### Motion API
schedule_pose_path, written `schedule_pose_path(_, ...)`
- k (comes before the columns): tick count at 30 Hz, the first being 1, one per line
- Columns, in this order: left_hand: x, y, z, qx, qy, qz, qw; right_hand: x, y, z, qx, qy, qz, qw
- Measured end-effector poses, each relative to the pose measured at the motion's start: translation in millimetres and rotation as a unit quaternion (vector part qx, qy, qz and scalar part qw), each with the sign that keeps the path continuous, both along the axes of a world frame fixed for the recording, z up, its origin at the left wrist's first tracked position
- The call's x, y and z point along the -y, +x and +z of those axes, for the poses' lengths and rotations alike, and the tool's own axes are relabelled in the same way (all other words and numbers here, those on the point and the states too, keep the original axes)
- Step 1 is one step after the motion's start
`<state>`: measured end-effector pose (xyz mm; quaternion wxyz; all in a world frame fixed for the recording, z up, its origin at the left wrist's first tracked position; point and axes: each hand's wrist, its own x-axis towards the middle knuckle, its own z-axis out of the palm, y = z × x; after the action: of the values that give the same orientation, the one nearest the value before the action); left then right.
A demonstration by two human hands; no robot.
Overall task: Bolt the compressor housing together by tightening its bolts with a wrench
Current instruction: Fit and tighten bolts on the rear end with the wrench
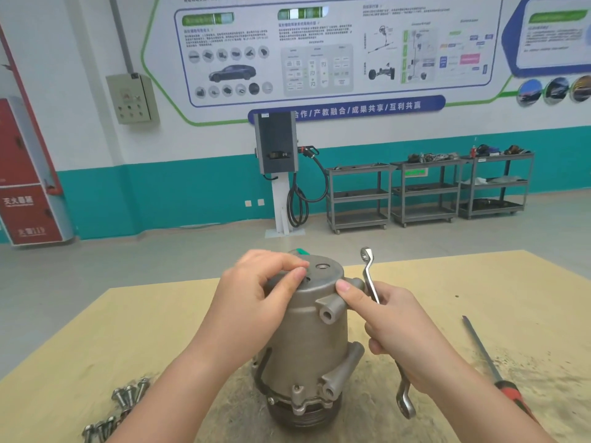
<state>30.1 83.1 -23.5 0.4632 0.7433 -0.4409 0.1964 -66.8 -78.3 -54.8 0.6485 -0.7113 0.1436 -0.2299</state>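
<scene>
room: workshop, teal-band wall w/ posters, charger post [276, 145], grey carts [425, 190] at back.
surface: tan bench [447, 282], scuffed near front.
housing [315, 334]: stands upright mid-bench, long axis vertical, pulley end down, flat top cap facing up toward cam.
L hand [256, 302]: on top-left of cap, thumb + index pinched at a spot on the cap; looks like a bolt being seated, but the bolt itself is hidden by the fingers, can't confirm.
R hand [403, 334]: fingers curled round wrench [371, 276] mid-shank; thumb tip also touches housing's right lug.
wrench: double ring-end, held near vertical just right of housing, upper ring above cap level, lower ring below the hand.
key relation: cap bolt spot lies left + slightly down from upper ring; R hand nearer; ring must tip over to horizontal to drop on a vertical bolt.
spare bolts [128, 398]: loose cluster front-left on bench, so several likely not yet fitted.
other: red-handled screwdriver [489, 356] on bench at right, apart from hands.
stage (guess): early, hand-starting before wrenching.
</scene>
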Motion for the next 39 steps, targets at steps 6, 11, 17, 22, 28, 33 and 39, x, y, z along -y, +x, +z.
schedule_pose_path(6, -19.1, -8.2, 1.3, -0.073, 0.179, 0.02, 0.981, 14.6, -21.8, -8.2, 0.007, -0.044, 0.084, 0.996)
schedule_pose_path(11, -19.4, -43.3, -20.1, 0.024, 0.224, 0.101, 0.969, 32.2, -38.7, -4.0, 0.046, -0.087, -0.054, 0.994)
schedule_pose_path(17, -8.0, -58.0, -29.5, 0.009, 0.149, 0.175, 0.973, 29.0, -64.5, 12.8, 0.099, 0.21, 0.133, 0.964)
schedule_pose_path(22, 2.0, -65.6, -31.0, 0.027, 0.146, 0.168, 0.974, 9.9, -64.9, 18.6, 0.107, 0.27, 0.186, 0.939)
schedule_pose_path(28, 13.1, -67.7, -24.5, 0.051, 0.176, 0.178, 0.967, 0.4, -49.0, 34.4, 0.203, 0.356, 0.162, 0.898)
schedule_pose_path(33, 4.2, -66.3, -24.7, 0.079, 0.193, 0.148, 0.967, -10.0, -16.9, 47.7, 0.321, 0.436, 0.066, 0.838)
schedule_pose_path(39, -7.7, -57.3, -18.2, 0.087, 0.211, 0.087, 0.97, -13.3, 0.1, 45.5, 0.337, 0.441, 0.038, 0.831)
